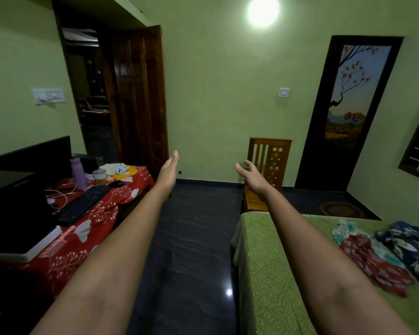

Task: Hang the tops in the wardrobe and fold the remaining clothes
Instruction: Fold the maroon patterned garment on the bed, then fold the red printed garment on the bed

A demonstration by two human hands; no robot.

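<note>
Both my arms stretched forward over dark floor (194, 238). Left hand (169, 170) held edge-on, fingers straight, nothing in it. Right hand (251, 176) fingers loosely spread, nothing held. Clothes (385, 255) heaped on bed (271, 274) at right, well apart from both hands: red print piece, teal floral, navy floral. Chair (267, 165) beyond bed end. Surface (87, 228) at left under red cloth, carrying keyboard (82, 205), bottle (78, 174).

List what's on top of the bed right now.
On the green bedspread lie three crumpled garments: a red printed one, a teal-and-white one partly beneath it, and a dark blue floral one. Anything under them, and the bed's right side, is hidden.
</note>
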